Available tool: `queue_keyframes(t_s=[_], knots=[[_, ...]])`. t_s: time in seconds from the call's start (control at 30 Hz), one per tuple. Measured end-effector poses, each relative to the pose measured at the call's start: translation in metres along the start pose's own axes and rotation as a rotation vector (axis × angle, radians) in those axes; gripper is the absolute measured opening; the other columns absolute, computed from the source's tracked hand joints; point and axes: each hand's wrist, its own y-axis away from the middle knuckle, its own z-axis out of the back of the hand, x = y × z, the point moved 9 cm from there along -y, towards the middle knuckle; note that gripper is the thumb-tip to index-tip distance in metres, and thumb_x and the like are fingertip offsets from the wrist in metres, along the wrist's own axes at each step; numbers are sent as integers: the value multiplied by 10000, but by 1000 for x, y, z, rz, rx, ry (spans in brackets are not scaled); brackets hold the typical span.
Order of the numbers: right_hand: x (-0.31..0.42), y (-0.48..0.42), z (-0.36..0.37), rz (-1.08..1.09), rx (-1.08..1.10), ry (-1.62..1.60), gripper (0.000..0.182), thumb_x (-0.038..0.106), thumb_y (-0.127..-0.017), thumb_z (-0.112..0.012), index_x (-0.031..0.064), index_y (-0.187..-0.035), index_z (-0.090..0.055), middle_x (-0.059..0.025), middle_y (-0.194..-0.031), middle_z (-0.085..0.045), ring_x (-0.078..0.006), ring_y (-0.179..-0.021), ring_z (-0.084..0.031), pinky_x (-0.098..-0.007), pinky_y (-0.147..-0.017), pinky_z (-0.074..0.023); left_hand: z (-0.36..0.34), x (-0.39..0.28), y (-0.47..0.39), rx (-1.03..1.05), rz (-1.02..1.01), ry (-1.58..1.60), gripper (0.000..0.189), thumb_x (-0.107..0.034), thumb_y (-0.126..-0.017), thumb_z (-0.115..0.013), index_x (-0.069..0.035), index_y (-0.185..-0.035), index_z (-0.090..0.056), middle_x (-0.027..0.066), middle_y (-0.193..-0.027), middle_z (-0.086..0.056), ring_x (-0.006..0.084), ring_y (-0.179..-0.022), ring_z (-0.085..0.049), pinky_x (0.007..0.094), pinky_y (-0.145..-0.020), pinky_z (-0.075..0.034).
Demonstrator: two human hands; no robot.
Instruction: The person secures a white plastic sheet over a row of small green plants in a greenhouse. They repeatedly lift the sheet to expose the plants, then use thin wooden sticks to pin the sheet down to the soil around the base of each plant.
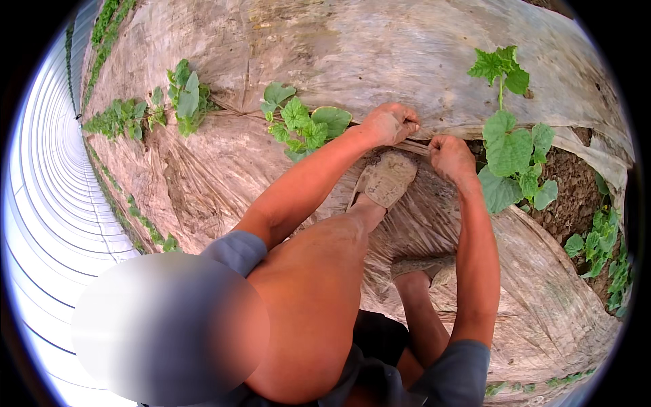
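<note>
Before me, sheets of dusty plastic mulch film (pixel 325 61) meet in a seam along a row of young cucurbit plants. My left hand (pixel 391 123) pinches the film's edge at this seam, its fingertips closed together. Just to the right and slightly nearer me, my right hand (pixel 451 156) grips the film edge between thumb and fingers. A narrow dark gap runs between the two hands. Close beside my right hand grows a broad-leaved cucurbit plant (pixel 508 147), upright through the opening. Another cucurbit plant (pixel 305 122) stands left of my left hand, partly behind the forearm.
My mud-caked shoe (pixel 389 178) rests on the film just below the hands; the other shoe (pixel 422 267) is farther back. Bare soil (pixel 569 191) shows at right where the film parts. More plants (pixel 188 99) continue leftward towards the ribbed greenhouse wall (pixel 56 203).
</note>
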Motion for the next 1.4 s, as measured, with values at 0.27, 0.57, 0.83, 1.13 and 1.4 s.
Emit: queue_keyframes(t_s=[0.27, 0.57, 0.83, 1.13, 1.4], knots=[[-3, -5, -5, 182, 78, -131, 230, 238, -792, -724, 130, -995, -724, -157, -921, -715, -346, -914, -687, -459, -818, -531, -17, 6, -9, 131, -4, 26, 188, -150, -854, -733, -66, -1021, -722, 126, -900, -717, 245, -794, -665, 349, -746, -525], [5, 4, 22, 250, -304, 171, 110, 210, -788, -732, 103, -809, -718, -124, -884, -706, -352, -835, -688, -486, -729, -532, -11, -4, -5, 251, 140, -78, 367, -363, -870, -749, -21, -998, -712, 146, -872, -712, 264, -810, -654, 396, -775, -514], [16, 6, 33, 284, -565, 306, 123, 200, -797, -712, 84, -758, -700, -109, -818, -683, -348, -764, -690, -476, -710, -544, -21, 16, -4, 250, 36, -135, 390, -379, -891, -726, -35, -1071, -691, 177, -984, -704, 291, -908, -649, 399, -830, -499], [20, -2, 36, 218, -548, 332, 104, 185, -805, -729, 91, -840, -701, -118, -897, -668, -336, -832, -681, -483, -756, -536, -16, 17, -6, 293, 114, -25, 325, -331, -912, -697, -19, -1002, -669, 149, -872, -694, 256, -812, -632, 384, -751, -493], [42, 56, 35, 429, -719, 247, 516, 104, -702, -778, 164, -1194, -638, -42, -1052, -632, -270, -1062, -604, -435, -910, -465, -20, 15, -24, 111, 53, -26, 274, -278, -881, -699, -14, -953, -682, 159, -818, -679, 269, -776, -627, 382, -734, -500]])
